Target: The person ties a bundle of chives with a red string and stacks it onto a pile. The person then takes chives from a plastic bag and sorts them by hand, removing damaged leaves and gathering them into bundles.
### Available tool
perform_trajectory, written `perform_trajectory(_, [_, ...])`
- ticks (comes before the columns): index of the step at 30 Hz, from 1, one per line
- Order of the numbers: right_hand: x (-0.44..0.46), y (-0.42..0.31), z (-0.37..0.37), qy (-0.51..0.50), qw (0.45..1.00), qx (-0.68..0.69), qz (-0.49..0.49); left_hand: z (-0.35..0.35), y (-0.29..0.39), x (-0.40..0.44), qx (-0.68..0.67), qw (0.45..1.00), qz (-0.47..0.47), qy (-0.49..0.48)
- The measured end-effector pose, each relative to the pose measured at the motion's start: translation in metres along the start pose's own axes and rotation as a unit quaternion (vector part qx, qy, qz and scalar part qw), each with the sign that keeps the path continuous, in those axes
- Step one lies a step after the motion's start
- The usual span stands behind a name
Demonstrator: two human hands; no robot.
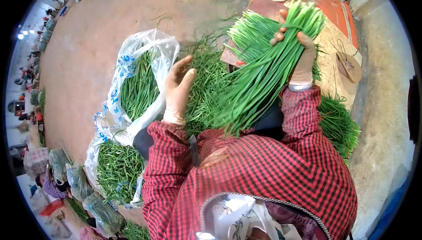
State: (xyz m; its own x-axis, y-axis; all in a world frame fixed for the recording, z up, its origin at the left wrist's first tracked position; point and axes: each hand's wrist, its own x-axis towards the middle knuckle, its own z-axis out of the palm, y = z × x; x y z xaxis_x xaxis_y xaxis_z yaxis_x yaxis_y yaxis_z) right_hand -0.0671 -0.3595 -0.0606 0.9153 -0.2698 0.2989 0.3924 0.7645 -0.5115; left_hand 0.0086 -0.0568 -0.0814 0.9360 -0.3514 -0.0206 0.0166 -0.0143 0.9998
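Observation:
My right hand, in a thin pale glove, is wrapped round a thick bunch of garlic chives. Their pale cut ends point up and away, while the long green leaves hang down toward my lap. My left hand, gloved too, is raised with thumb and fingers apart and nothing in it. It is beside a clear plastic bag with blue print, which holds more greens. Behind the held bunch, another pile of chives lies on a low board, partly hidden by it.
Loose green leaves cover the floor between my hands. More chives lie to my right. A tan round object with a cord rests on cardboard near the wall. Filled bags and people are at far left.

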Motion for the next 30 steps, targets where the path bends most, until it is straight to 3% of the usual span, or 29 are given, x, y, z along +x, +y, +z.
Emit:
perform_trajectory(3, [-0.008, 0.011, 0.013, -0.002, 0.998, 0.009, 0.065, 0.040, 0.034, 0.010, 0.007, 0.997, 0.020, -0.081])
perform_trajectory(5, [-0.015, 0.018, 0.037, 0.002, 0.992, 0.039, 0.116, 0.065, 0.050, 0.021, 0.069, 0.985, 0.076, -0.135])
perform_trajectory(6, [-0.013, 0.021, 0.039, -0.014, 0.992, 0.024, 0.124, 0.074, 0.049, 0.029, 0.107, 0.965, 0.160, -0.179])
perform_trajectory(7, [-0.014, 0.021, 0.034, -0.030, 0.991, 0.009, 0.131, 0.085, 0.045, 0.034, 0.117, 0.956, 0.163, -0.213])
perform_trajectory(8, [-0.021, 0.021, 0.029, 0.012, 0.987, 0.011, 0.158, 0.092, 0.042, 0.034, 0.011, 0.961, 0.079, -0.264])
perform_trajectory(9, [-0.020, 0.017, 0.035, -0.010, 0.990, 0.012, 0.140, 0.097, 0.043, 0.031, -0.094, 0.946, -0.007, -0.311])
perform_trajectory(10, [-0.022, 0.014, 0.034, -0.004, 0.990, 0.019, 0.137, 0.099, 0.043, 0.028, -0.091, 0.945, -0.005, -0.315])
perform_trajectory(12, [-0.026, 0.013, 0.030, 0.002, 0.991, 0.026, 0.129, 0.092, 0.043, 0.019, 0.034, 0.971, -0.051, -0.232])
perform_trajectory(16, [-0.033, -0.002, 0.016, 0.039, 0.992, -0.046, 0.113, 0.063, 0.049, 0.010, 0.044, 0.983, -0.069, -0.163])
perform_trajectory(20, [-0.033, -0.039, 0.006, 0.109, 0.983, -0.133, 0.059, 0.004, 0.038, 0.008, 0.084, 0.993, -0.071, -0.029])
perform_trajectory(23, [-0.027, -0.089, -0.010, 0.125, 0.971, -0.203, 0.022, -0.074, -0.017, 0.013, 0.248, 0.964, -0.093, 0.016])
perform_trajectory(24, [-0.022, -0.106, -0.015, 0.133, 0.961, -0.241, 0.034, -0.087, -0.028, 0.012, 0.375, 0.923, -0.083, 0.003])
perform_trajectory(25, [-0.018, -0.127, -0.021, 0.140, 0.949, -0.280, 0.047, -0.094, -0.037, 0.010, 0.494, 0.867, -0.071, -0.010])
perform_trajectory(27, [0.000, -0.159, -0.033, 0.165, 0.914, -0.354, 0.107, -0.097, -0.067, 0.012, 0.582, 0.812, -0.038, -0.018])
perform_trajectory(28, [0.009, -0.166, -0.030, 0.147, 0.853, -0.475, 0.157, -0.082, -0.064, 0.015, 0.548, 0.829, -0.109, -0.042])
perform_trajectory(29, [0.018, -0.171, -0.028, 0.125, 0.773, -0.587, 0.205, -0.072, -0.070, 0.022, 0.471, 0.874, -0.098, -0.068])
perform_trajectory(30, [0.028, -0.160, -0.025, 0.092, 0.764, -0.619, 0.161, -0.054, -0.070, 0.030, 0.407, 0.898, -0.136, -0.100])
